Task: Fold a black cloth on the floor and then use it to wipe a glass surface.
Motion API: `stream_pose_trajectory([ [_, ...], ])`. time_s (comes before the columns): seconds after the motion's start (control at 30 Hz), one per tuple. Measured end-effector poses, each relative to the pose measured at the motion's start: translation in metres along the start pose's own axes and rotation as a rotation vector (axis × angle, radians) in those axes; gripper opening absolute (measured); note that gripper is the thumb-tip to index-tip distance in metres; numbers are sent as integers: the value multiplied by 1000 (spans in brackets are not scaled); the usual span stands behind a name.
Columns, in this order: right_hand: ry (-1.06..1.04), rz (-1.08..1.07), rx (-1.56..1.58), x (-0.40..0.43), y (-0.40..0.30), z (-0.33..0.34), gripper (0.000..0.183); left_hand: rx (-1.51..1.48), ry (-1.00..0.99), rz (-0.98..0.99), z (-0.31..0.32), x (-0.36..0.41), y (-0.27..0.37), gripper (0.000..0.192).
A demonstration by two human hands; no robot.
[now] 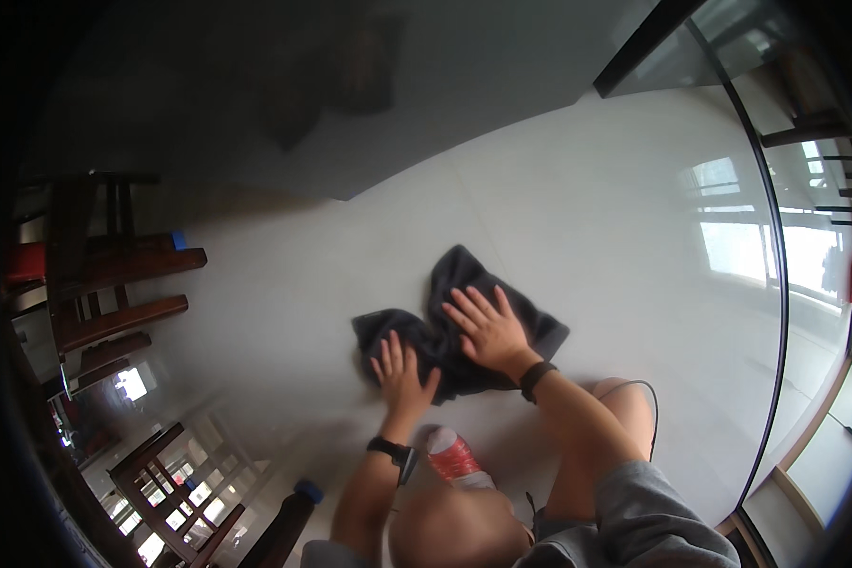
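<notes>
A dark grey or black cloth lies crumpled on the pale, glossy tiled floor in front of me. My left hand presses flat on its left part, with the fingers spread. On the upper right part of the same cloth rests my right hand, palm down and fingers apart. Neither hand pinches the fabric. One corner of the cloth points away from me, another out to the right. Dark bands circle both wrists; the left one looks like a watch.
Dark wooden furniture with rails stands at left. A wooden leg with a blue cap is near my left arm. Along the right runs a dark, curved-looking strip, with pale cabinets beyond. My foot in a red patterned sock is close behind the cloth.
</notes>
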State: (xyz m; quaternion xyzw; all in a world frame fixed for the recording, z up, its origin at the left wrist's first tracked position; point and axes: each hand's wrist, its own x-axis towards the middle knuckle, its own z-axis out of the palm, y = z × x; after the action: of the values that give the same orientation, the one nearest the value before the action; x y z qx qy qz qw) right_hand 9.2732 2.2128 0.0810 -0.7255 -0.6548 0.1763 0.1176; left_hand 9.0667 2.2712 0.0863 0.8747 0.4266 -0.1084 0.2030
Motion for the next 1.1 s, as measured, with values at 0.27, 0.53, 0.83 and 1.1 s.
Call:
stream_pose_trajectory([
  [0.27, 293, 123, -102, 127, 77, -32, 60, 9, 249, 33, -31, 142, -13, 81],
  [0.53, 284, 296, -263, 188, 149, -90, 47, 138, 357, 59, -67, 234, 9, 74],
  [0.83, 474, 404, -202, 167, 170, -70, 44, 166, 352, 127, -71, 241, 16, 66],
  [1.1, 335, 488, -219, 40, 110, -35, 61, 9, 309, 280, -34, 139, 20, 72],
])
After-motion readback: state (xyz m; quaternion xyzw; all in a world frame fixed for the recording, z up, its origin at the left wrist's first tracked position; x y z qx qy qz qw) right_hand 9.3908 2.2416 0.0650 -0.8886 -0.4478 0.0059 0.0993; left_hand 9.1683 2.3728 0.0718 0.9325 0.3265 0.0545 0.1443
